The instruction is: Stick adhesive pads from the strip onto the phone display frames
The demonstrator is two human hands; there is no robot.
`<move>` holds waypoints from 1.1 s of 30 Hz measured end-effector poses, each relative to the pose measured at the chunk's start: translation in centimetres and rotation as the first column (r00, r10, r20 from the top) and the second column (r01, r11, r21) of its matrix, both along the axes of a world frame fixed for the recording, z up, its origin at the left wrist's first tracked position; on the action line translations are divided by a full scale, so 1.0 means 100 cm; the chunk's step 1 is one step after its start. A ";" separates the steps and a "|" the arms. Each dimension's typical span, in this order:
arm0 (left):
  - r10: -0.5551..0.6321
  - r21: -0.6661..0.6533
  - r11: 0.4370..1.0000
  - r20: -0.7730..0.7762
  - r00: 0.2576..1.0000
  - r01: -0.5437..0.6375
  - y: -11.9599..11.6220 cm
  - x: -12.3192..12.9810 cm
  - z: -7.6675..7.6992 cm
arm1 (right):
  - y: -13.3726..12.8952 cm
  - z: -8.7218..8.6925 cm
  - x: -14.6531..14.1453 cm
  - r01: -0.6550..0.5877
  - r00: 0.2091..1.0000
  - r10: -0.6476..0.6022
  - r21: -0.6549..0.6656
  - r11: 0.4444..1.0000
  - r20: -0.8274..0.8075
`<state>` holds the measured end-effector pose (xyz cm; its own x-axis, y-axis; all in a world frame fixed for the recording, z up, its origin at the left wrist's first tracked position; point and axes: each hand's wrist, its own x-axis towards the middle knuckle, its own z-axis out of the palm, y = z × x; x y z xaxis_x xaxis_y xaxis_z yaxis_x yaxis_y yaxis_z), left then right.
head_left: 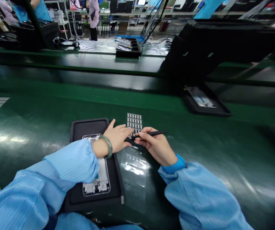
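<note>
Palm down, the left hand (118, 138) was spread half-open; by the right hand (158, 147), angled inward, a slim black stick-like tool (156, 133) was pinched, right beside a grey-white gridded sheet (134, 120) on the glossy green surface (199, 147)!

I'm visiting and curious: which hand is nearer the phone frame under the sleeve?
Left: the left hand is just right of the phone frame, wrist over it; the right hand is farther right.
</note>
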<state>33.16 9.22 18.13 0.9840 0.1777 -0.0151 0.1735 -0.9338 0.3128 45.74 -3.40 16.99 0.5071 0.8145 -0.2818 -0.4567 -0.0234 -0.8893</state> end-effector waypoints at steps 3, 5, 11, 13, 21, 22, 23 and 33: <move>0.060 -0.073 0.996 0.119 0.991 -0.051 0.001 -0.006 0.010 | -0.001 0.009 0.000 0.030 0.999 -0.027 0.076 0.997 -0.035; 0.126 -0.200 0.976 0.216 0.968 -0.083 0.001 -0.014 0.022 | -0.001 0.017 -0.005 0.024 0.999 -0.020 0.120 0.992 -0.032; 0.400 -0.708 0.684 0.158 0.903 -0.179 -0.002 -0.050 0.049 | 0.011 0.035 -0.033 -0.105 0.994 0.109 0.182 0.978 -0.012; 0.453 -0.731 0.646 0.131 0.882 -0.223 -0.001 -0.061 0.050 | 0.018 0.037 -0.041 -0.159 0.987 0.160 0.184 0.970 0.007; 0.508 -0.687 0.625 -0.002 0.861 -0.370 0.017 -0.105 0.041 | 0.059 0.043 -0.059 -0.379 0.888 0.345 0.059 0.924 0.303; 0.515 -0.672 0.630 -0.013 0.857 -0.389 0.020 -0.111 0.040 | 0.065 0.043 -0.061 -0.383 0.886 0.351 0.050 0.923 0.304; 0.529 -0.642 0.648 -0.008 0.849 -0.410 0.024 -0.117 0.039 | 0.070 0.043 -0.063 -0.370 0.893 0.341 0.047 0.928 0.294; 0.274 -0.110 0.959 0.113 0.955 -0.262 0.036 -0.160 0.015 | 0.088 0.025 -0.085 -0.223 0.958 0.221 -0.011 0.975 0.180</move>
